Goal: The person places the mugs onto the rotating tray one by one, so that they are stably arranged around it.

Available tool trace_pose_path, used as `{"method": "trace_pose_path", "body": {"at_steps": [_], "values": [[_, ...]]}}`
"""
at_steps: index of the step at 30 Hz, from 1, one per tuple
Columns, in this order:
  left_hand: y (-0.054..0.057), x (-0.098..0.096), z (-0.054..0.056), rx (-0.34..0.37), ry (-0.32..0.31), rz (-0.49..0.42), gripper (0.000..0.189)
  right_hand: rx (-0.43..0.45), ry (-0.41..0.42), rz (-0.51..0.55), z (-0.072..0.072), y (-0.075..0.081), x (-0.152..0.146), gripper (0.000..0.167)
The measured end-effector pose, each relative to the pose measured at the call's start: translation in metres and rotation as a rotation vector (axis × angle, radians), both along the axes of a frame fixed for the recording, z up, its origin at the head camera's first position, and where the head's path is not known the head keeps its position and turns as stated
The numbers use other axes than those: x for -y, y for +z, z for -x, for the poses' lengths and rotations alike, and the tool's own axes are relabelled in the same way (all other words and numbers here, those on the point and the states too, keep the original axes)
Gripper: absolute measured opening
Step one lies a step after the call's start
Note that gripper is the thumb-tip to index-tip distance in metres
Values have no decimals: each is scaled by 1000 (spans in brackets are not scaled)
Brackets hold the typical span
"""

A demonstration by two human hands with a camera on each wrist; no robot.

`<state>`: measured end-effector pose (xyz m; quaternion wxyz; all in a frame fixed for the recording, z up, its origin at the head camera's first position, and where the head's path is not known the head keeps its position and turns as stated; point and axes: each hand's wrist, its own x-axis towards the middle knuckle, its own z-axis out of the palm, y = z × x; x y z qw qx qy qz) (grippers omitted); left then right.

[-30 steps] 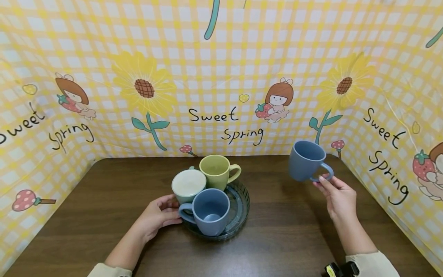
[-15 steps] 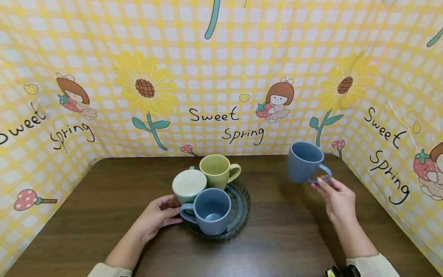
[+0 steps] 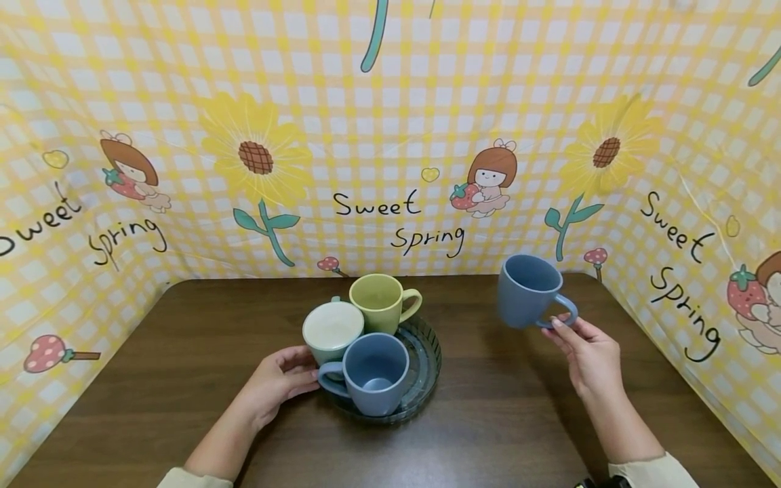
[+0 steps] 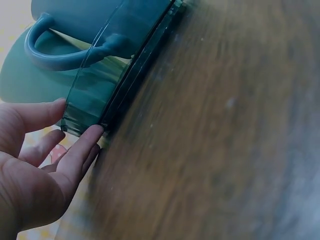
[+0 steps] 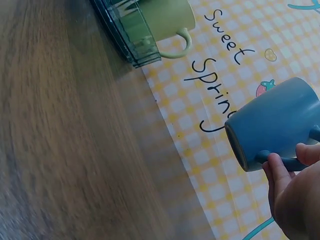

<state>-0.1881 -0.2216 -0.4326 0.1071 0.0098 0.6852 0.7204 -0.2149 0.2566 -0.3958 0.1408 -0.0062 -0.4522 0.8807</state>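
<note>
My right hand (image 3: 594, 359) pinches the handle of a blue mug (image 3: 527, 295), held upright in the air at the right in the head view. The right wrist view shows this mug (image 5: 275, 125) lifted off the table. On the left, my left hand (image 3: 274, 383) holds the side of a round, clear glass tray (image 3: 430, 366); in the left wrist view its thumb lies at the tray's rim and its fingers at the base. Inside the tray stand a second blue mug (image 3: 375, 376), a pale green mug (image 3: 332, 332) with a whitish inside and a yellow-green mug (image 3: 379, 298).
The dark wooden table (image 3: 488, 420) ends at a yellow checked cloth (image 3: 378, 135), which hangs behind it and along both sides. Handles of the tray's mugs stick out at the left and right.
My right hand has brought the blue mug slightly left and down, toward the tray. The left hand and the tray have stayed about where they were.
</note>
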Motion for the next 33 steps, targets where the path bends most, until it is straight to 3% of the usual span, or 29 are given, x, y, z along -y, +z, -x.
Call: {"method": "trace_pose_path", "body": {"at_steps": [8, 16, 24, 33], "values": [[1, -2, -2, 31, 37, 7, 64, -29, 29, -12, -3, -1, 7, 17], [3, -3, -2, 36, 20, -3, 73, -63, 68, -26, -5, 0, 13, 20], [1, 0, -3, -2, -43, -27, 75, -63, 87, -46, -6, 2, 21, 23], [-1, 1, -4, 30, -16, -55, 73, -53, 122, -92, -10, 2, 32, 23]]}}
